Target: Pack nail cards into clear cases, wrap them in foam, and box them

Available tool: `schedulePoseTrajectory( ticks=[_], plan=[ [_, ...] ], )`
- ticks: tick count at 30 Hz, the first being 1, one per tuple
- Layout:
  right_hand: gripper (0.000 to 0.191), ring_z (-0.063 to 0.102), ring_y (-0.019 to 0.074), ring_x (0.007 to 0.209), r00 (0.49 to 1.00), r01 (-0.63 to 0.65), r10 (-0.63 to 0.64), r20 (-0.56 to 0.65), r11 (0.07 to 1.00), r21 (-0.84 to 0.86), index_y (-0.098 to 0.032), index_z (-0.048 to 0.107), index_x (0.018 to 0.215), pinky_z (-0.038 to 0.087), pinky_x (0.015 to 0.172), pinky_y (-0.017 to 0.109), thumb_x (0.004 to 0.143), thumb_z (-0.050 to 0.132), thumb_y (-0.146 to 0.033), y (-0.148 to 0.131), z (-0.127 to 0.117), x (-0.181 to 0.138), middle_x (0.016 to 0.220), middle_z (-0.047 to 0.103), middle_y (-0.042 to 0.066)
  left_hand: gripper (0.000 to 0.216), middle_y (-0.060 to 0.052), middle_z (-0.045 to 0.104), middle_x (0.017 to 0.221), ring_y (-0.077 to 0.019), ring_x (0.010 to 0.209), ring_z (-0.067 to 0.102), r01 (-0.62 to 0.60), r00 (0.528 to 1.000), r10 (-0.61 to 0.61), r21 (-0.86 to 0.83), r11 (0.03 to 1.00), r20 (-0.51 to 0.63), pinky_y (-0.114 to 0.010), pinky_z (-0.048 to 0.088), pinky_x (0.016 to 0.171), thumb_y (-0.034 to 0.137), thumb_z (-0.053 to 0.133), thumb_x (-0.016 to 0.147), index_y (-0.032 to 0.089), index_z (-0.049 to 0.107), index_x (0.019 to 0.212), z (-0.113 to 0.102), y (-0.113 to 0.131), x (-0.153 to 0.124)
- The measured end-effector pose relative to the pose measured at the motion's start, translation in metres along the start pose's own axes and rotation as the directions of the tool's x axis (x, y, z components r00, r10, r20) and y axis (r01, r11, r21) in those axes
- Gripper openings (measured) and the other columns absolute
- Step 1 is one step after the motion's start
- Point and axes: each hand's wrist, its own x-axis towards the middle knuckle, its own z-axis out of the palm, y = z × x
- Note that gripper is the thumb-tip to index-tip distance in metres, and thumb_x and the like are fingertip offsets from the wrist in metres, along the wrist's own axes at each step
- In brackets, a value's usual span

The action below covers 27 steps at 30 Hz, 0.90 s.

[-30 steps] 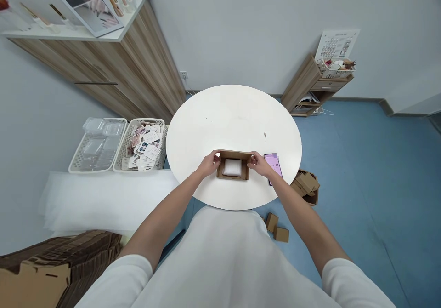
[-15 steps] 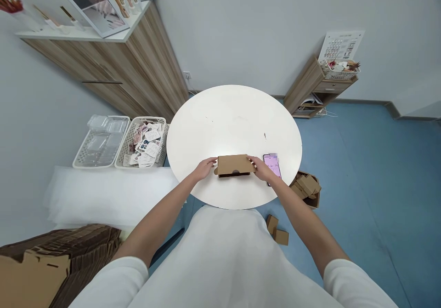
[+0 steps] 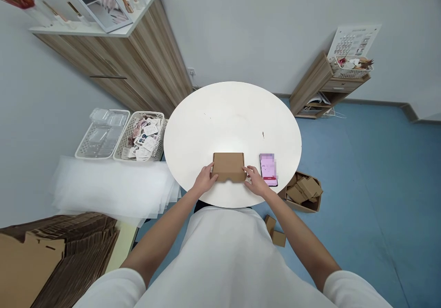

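Note:
A small brown cardboard box (image 3: 228, 166) lies on the white round table (image 3: 234, 110) near its front edge. Its lid is down, and there is a notch in the front edge. My left hand (image 3: 206, 179) grips the left side, thumb at the front corner and fingers along the edge. On the opposite side my right hand (image 3: 254, 180) holds the right edge between fingers and thumb. A phone (image 3: 268, 170) with a pink screen lies just right of my right hand. The inside of the box is hidden.
White baskets stand left of the table, one with clear plastic boxes (image 3: 103, 135), one with printed cards (image 3: 144, 138). Below them are white translucent sheets (image 3: 113, 184) and stacked flat cardboard (image 3: 76, 248). A carton of small boxes (image 3: 303, 191) sits on the floor at right.
The lid, tilted with side flaps sticking out before, has come down onto the box. My hands have moved nearer to me, along the box's sides, and the left one now grips it.

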Motion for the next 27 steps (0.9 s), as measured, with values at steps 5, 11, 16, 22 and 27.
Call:
schedulePoseTrajectory(
  ticks=[5,11,16,22,27],
  plan=[
    [0.059,0.043,0.0214,0.11,0.997,0.021,-0.023,-0.07,0.999,-0.028,-0.025,0.035,0.126,0.038,0.091,0.038,0.071,0.057,-0.028,0.001,0.008,0.006,0.121,0.04,0.009,0.055,-0.01,0.052,0.108,-0.0224,0.099,0.05,0.005,0.999,0.0,0.099,0.995,-0.048,-0.035,0.04,0.08,0.031,0.047,0.078,0.021,0.031,0.13,0.009,-0.005,0.002],
    [0.058,0.043,0.0244,0.111,0.989,-0.058,0.04,-0.14,0.991,-0.124,-0.024,0.036,0.123,0.03,0.094,0.044,0.07,0.059,-0.028,-0.006,0.015,0.009,0.119,0.049,0.008,0.059,-0.009,0.055,0.109,-0.0235,0.103,0.05,0.022,0.994,-0.014,0.073,0.997,-0.111,-0.038,0.039,0.083,0.029,0.052,0.074,0.021,0.03,0.128,0.011,-0.005,0.003],
    [0.073,0.045,0.0239,0.111,0.974,-0.158,0.158,-0.16,0.987,0.014,-0.025,0.023,0.129,0.03,0.094,0.043,0.068,0.061,-0.031,-0.019,0.018,0.003,0.117,0.051,0.008,0.052,-0.007,0.057,0.11,-0.021,0.102,0.053,0.016,0.995,-0.024,-0.086,0.996,-0.096,-0.034,0.041,0.081,0.029,0.055,0.072,0.021,0.039,0.121,0.003,-0.004,-0.002],
    [0.065,0.047,0.0198,0.104,0.959,-0.125,0.163,-0.234,0.978,0.169,-0.024,0.03,0.125,0.041,0.085,0.035,0.068,0.059,-0.039,-0.037,0.015,-0.005,0.116,0.046,0.008,0.044,-0.005,0.056,0.099,-0.0178,0.093,0.053,-0.131,0.989,0.116,-0.198,0.971,-0.089,-0.028,0.045,0.071,0.036,0.049,0.077,0.023,0.046,0.12,-0.018,0.001,-0.006],
    [0.076,0.05,0.0196,0.097,0.963,-0.147,0.174,-0.204,0.979,0.14,-0.025,0.026,0.131,0.045,0.078,0.033,0.067,0.061,-0.044,-0.05,0.016,-0.011,0.116,0.042,0.01,0.058,-0.003,0.05,0.087,-0.0163,0.078,0.052,-0.226,0.971,0.232,-0.095,0.969,0.061,-0.03,0.044,0.071,0.047,0.057,0.07,0.024,0.046,0.121,-0.035,0.002,-0.007]
  ],
)
